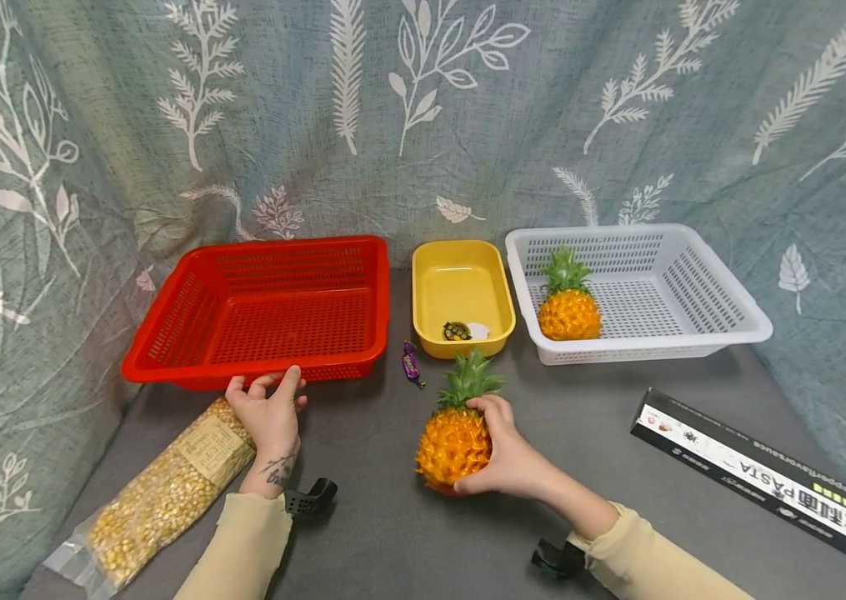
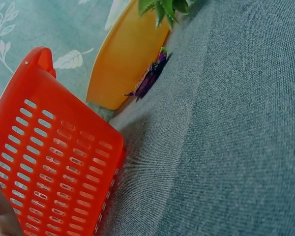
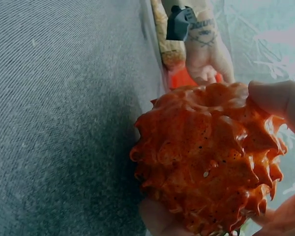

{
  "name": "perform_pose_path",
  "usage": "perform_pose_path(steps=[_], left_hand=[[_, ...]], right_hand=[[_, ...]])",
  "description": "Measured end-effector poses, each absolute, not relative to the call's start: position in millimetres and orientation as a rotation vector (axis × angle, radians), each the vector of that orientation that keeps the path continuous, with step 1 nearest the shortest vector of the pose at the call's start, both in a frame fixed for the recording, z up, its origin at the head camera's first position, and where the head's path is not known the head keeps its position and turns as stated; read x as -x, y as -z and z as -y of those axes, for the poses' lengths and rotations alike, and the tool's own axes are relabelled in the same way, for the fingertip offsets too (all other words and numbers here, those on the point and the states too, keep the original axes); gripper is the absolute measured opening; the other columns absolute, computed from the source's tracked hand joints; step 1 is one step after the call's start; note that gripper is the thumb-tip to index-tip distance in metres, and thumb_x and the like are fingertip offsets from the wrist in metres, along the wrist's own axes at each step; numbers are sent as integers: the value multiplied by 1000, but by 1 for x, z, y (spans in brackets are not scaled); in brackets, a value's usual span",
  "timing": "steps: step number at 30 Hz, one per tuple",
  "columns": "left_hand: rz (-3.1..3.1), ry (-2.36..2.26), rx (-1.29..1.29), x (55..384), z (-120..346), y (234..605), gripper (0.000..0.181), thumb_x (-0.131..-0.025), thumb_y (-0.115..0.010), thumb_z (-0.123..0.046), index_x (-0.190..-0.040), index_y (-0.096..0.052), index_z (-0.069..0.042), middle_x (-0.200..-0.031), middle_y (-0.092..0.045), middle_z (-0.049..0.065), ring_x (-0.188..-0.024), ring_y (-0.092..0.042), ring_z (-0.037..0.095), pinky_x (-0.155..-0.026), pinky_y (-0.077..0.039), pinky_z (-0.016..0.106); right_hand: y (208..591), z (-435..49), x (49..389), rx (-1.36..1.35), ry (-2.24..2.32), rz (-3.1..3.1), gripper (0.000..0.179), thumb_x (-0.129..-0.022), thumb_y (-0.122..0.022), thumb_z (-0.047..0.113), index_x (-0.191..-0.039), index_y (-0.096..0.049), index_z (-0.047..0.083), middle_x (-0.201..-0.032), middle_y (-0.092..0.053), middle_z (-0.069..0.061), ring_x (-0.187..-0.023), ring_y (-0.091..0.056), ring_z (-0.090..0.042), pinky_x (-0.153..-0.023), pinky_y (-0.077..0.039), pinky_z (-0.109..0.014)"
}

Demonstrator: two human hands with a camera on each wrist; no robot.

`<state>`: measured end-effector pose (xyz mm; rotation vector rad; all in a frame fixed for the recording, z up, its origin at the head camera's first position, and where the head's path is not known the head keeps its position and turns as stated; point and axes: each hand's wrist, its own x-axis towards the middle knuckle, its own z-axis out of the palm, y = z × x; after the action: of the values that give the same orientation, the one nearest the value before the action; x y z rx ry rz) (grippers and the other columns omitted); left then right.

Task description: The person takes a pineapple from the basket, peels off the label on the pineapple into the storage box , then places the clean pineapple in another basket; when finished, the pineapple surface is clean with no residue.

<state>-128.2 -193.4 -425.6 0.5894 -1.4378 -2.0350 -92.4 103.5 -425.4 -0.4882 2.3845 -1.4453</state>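
Observation:
My right hand (image 1: 508,454) grips a small orange pineapple (image 1: 453,446) with a green crown. Thumb and fingers are spread around its right side in the head view; in the right wrist view the spiky pineapple (image 3: 206,157) fills the space between them. My left hand (image 1: 270,412) is at the front wall of the red basket (image 1: 253,369), fingers loosely bent. Beside it, the upper end of a clear bag of yellow corn kernels (image 1: 160,500) lies partly behind the hand. In the left wrist view a fingertip overlaps the slotted red wall (image 2: 54,162).
A yellow tray (image 1: 460,250) holds small flat items. The white basket (image 1: 655,337) contains another pineapple (image 1: 569,315). A purple wrapped candy (image 1: 412,364) lies between the red basket and the tray. At the right lies a long black-and-white pasta box (image 1: 760,475). Patterned curtains hang behind.

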Motion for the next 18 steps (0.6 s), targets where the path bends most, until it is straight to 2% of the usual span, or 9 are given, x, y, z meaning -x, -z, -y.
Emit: perform_pose_path(steps=[11, 18], left_hand=[[1432, 2043, -588, 128, 193, 426, 58, -80, -68, -3, -111, -21, -17, -85, -45, 4, -55, -60, 5, -42, -45, 15], [1402, 2057, -574, 128, 193, 426, 58, -80, -68, -2, -109, -21, -17, -85, -47, 4, -54, -60, 5, -41, -45, 15]], right_hand=[[426, -114, 90, 724, 1396, -2325, 93, -51, -80, 16, -132, -34, 10, -143, -14, -19, -128, -26, -38, -99, -30, -54], [414, -118, 90, 875, 1322, -2266, 93, -54, -80, 16, -133, -34, 14, -144, -14, -13, -129, -26, -34, -99, -31, -51]])
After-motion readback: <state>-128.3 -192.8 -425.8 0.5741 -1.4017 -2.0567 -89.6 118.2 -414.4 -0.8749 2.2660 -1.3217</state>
